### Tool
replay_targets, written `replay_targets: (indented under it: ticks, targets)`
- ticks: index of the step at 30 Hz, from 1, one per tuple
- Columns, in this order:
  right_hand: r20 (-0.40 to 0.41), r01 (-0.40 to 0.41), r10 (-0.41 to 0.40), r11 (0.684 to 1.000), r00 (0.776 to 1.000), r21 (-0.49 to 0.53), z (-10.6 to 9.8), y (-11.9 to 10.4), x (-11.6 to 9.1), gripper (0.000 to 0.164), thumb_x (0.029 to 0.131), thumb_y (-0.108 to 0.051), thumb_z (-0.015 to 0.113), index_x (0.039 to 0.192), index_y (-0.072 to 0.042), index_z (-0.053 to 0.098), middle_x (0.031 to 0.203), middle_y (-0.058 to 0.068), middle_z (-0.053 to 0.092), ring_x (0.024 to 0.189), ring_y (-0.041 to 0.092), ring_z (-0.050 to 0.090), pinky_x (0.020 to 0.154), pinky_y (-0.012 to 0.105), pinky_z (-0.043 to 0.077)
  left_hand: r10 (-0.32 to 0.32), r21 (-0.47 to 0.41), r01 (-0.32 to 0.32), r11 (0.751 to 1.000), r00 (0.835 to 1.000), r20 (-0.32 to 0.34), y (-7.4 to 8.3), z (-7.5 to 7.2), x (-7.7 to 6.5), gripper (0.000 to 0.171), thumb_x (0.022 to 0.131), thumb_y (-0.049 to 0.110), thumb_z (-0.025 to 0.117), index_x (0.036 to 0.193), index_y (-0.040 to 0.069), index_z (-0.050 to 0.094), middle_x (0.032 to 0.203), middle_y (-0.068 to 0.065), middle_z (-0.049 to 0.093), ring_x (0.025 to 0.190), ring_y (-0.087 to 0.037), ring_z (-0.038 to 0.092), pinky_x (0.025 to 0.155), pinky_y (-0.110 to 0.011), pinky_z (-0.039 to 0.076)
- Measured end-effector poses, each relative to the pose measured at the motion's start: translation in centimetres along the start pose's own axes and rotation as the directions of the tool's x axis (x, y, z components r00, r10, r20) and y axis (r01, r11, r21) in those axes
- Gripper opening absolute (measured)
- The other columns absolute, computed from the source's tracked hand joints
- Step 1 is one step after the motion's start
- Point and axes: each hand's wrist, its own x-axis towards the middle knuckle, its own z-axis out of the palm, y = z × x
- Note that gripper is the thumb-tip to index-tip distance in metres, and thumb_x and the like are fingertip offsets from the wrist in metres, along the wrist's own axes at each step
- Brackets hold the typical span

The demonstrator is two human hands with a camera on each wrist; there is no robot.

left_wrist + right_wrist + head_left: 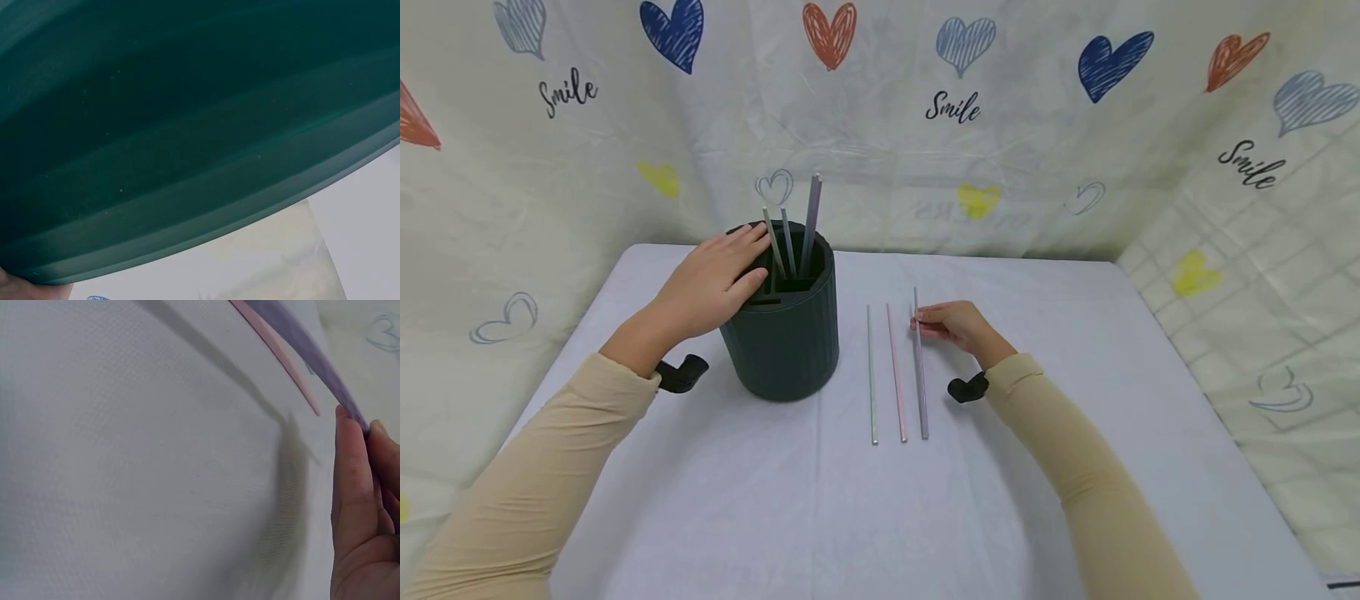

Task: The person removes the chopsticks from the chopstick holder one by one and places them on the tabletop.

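A dark green, ribbed, round holder with compartments inside stands left of centre on the table. My left hand rests over its left rim, fingers laid across the top and thumb above the inside. The left wrist view is mostly filled by the holder's wall. My right hand pinches a thin purple straw-like stick near its far end, between thumb and fingers. Left of it lie a pink stick and a pale green stick, roughly side by side.
Several purple, grey-blue and pale green sticks stand upright in the holder. White cloth covers the table. Behind the table hangs a cream curtain printed with hearts and words. A black wrist mount is on the right wrist.
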Motion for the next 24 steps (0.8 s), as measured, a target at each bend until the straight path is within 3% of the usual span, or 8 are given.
replay_targets:
  ticks: [7, 15, 24]
  targets:
    - [-0.017, -0.044, 0.044, 0.999, 0.999, -0.018, 0.3, 0.8, 0.4, 0.034, 0.093, -0.002, 0.066, 0.126, 0.008, 0.062, 0.075, 0.003, 0.076, 0.071, 0.010, 0.074, 0.067, 0.019, 0.061, 0.000, 0.000, 0.000, 1.000, 1.000, 0.004, 0.1, 0.0, 0.0, 0.057, 0.107, 0.030, 0.036, 0.156, 0.002, 0.028, 0.166, -0.015, 0.021, 0.155, -0.035, 0.016, 0.127, -0.053, 0.012]
    - [-0.087, -0.083, 0.080, 0.996, 0.993, -0.031, 0.5, 0.7, 0.4, 0.017, 0.091, -0.002, 0.069, 0.107, 0.003, 0.068, 0.072, 0.003, 0.075, 0.068, 0.011, 0.074, 0.066, 0.020, 0.061, -0.001, 0.003, 0.001, 1.000, 1.000, 0.008, 0.1, -0.1, 0.0, 0.057, 0.107, 0.030, 0.036, 0.156, 0.002, 0.028, 0.166, -0.016, 0.021, 0.155, -0.036, 0.016, 0.127, -0.053, 0.012]
    - [-0.192, -0.083, 0.056, 0.987, 0.980, -0.136, 1.1, 0.5, 0.0, 0.021, 0.086, -0.002, 0.075, 0.106, 0.004, 0.071, 0.063, 0.000, 0.070, 0.056, 0.007, 0.067, 0.059, 0.018, 0.058, -0.004, -0.002, 0.004, 1.000, 1.000, 0.002, 0.1, 0.0, 0.0, 0.057, 0.107, 0.030, 0.036, 0.156, 0.002, 0.029, 0.166, -0.015, 0.022, 0.155, -0.035, 0.016, 0.127, -0.053, 0.012]
